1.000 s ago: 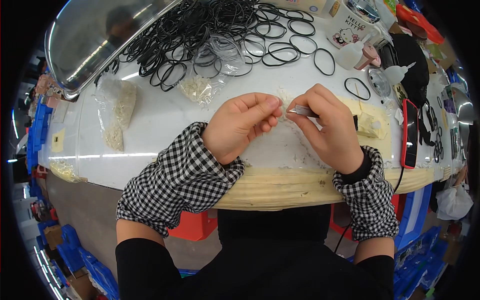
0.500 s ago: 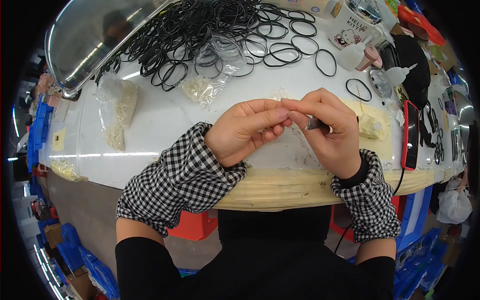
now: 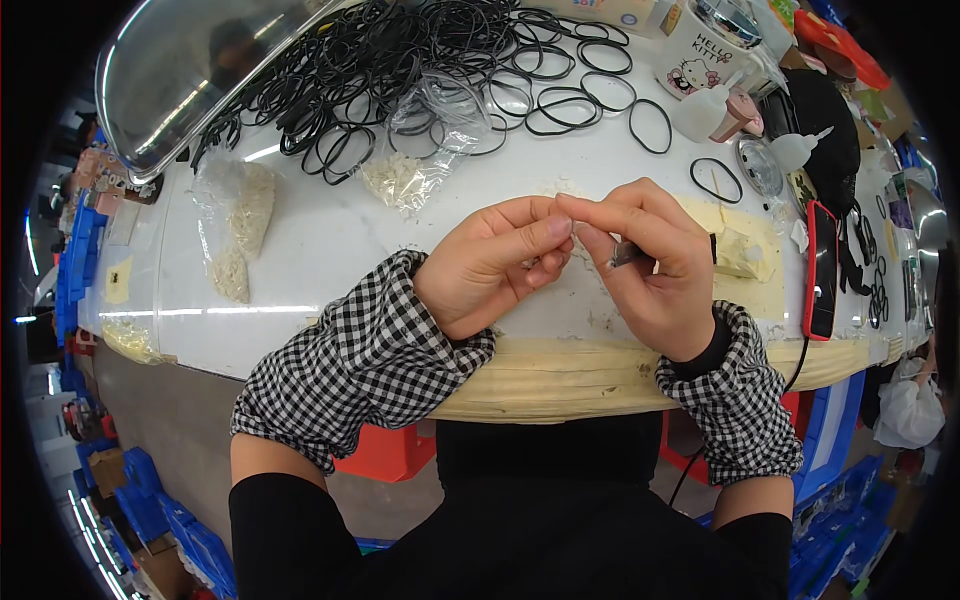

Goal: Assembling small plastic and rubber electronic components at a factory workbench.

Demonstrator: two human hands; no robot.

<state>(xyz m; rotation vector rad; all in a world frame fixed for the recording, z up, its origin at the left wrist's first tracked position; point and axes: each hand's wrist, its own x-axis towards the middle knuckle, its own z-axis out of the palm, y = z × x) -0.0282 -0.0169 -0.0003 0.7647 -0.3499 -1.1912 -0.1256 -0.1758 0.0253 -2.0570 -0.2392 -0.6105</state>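
Above the table's near edge, my left hand (image 3: 490, 262) is closed, its thumb and index finger pinched together; whatever lies between them is too small to make out. Its fingertips meet those of my right hand (image 3: 665, 268). The right fingers are curled around a short, dark metal tool (image 3: 627, 254), whose kind is mostly hidden by the hand. Beyond the hands lies an open clear bag (image 3: 400, 182) with small whitish pieces in it. Another clear bag (image 3: 250, 215) of similar pieces rests farther left.
A big heap of black rubber rings (image 3: 400, 50) covers the back of the table, with loose ones spreading right. A clear plastic cover (image 3: 190, 80) stands back left. At right are a yellowish block (image 3: 738, 255), a red-framed phone (image 3: 822, 270), squeeze bottles (image 3: 698, 115) and a white container (image 3: 705, 55).
Both hands stay pinched together at nearly the same spot. The right fingertips have shifted slightly left, and the metal tool has turned a little with the hand.
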